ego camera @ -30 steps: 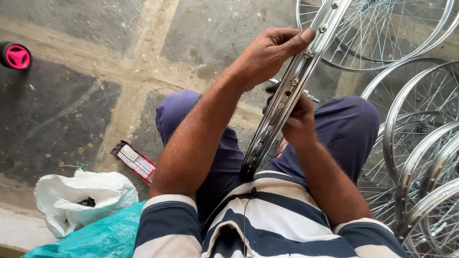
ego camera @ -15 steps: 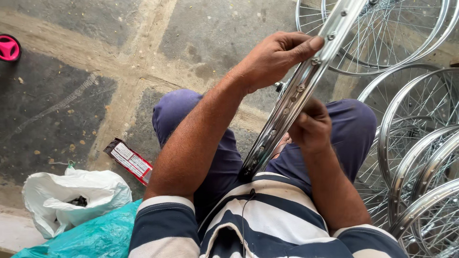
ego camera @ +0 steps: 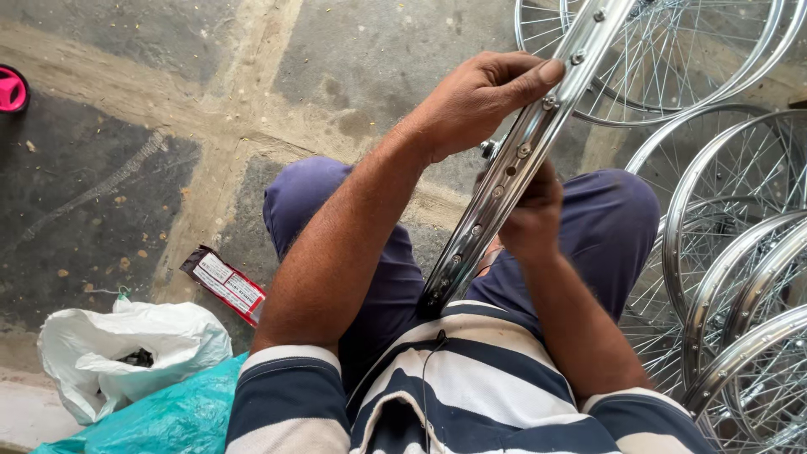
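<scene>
Left hand: my left hand (ego camera: 475, 101) was curled over the upper part of the bicycle wheel rim (ego camera: 513, 168), fingers wrapped across its outer edge, thumb stretched along the metal.
Right hand: my right hand (ego camera: 525, 214) sat behind the rim, closed against its far side; I could not tell how its fingers were set, since the rim hid them.
Rim: the chrome rim stood on edge and tilted, its lower end against my striped shirt (ego camera: 471, 378), its upper end running out past the top of the view, between my knees in blue trousers (ego camera: 614, 227).
Nipples: small spoke nipples (ego camera: 548, 102) showed along the rim channel, with empty holes lower down.
Right side: finished spoked wheels (ego camera: 723, 252) leaned in a stack just beside my right knee, more lying beyond the rim's top.
Floor: the stone floor (ego camera: 126, 126) carried a small red-and-white packet (ego camera: 225, 284) near my left thigh, a white plastic bag (ego camera: 126, 353) and a teal bag (ego camera: 168, 416) touching it, a pink wheel (ego camera: 10, 88) well apart.
Risk: I judged the rim could slip off my shirt and swing into the stacked wheels, because only two hands and my chest steadied it.
Risk: a loose nipple might drop and roll away on the floor if my thumb lifted.
</scene>
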